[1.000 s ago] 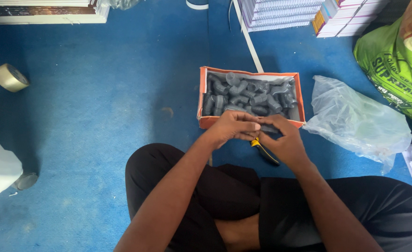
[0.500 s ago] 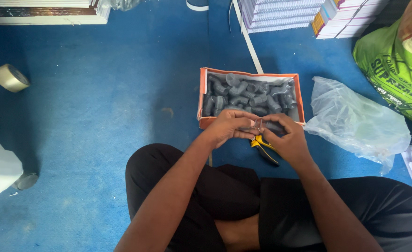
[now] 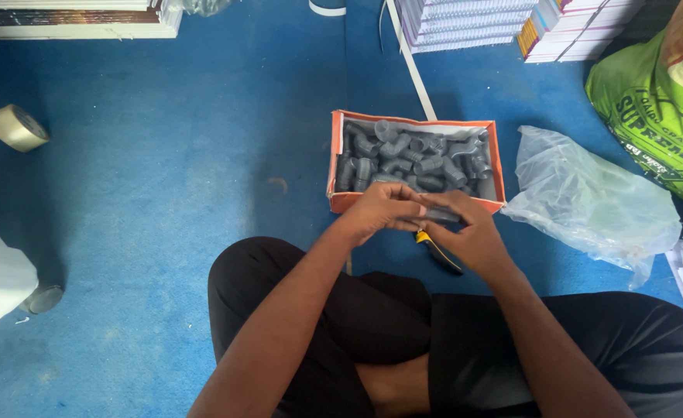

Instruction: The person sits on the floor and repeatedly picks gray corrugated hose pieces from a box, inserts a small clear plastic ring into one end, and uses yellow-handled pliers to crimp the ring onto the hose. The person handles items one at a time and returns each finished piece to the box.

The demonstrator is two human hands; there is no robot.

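Orange box (image 3: pixel 338 200) of grey fittings (image 3: pixel 411 159) before hands; green sack (image 3: pixel 651 116) right.

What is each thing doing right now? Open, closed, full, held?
Orange box: open, full of grey pipe fittings.
Left hand: pinching a small grey piece.
Right hand: gripping the same piece.
Yellow-handled tool: lying under the hands.
Tape roll: lying on the floor.
Clear plastic bag: crumpled.

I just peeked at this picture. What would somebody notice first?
Probably the two hands, left and right, meeting in the middle over a small grey piece. Just beyond them sits an orange box full of grey pipe fittings on the blue floor. A crumpled clear bag lies to its right, and a tape roll far left.
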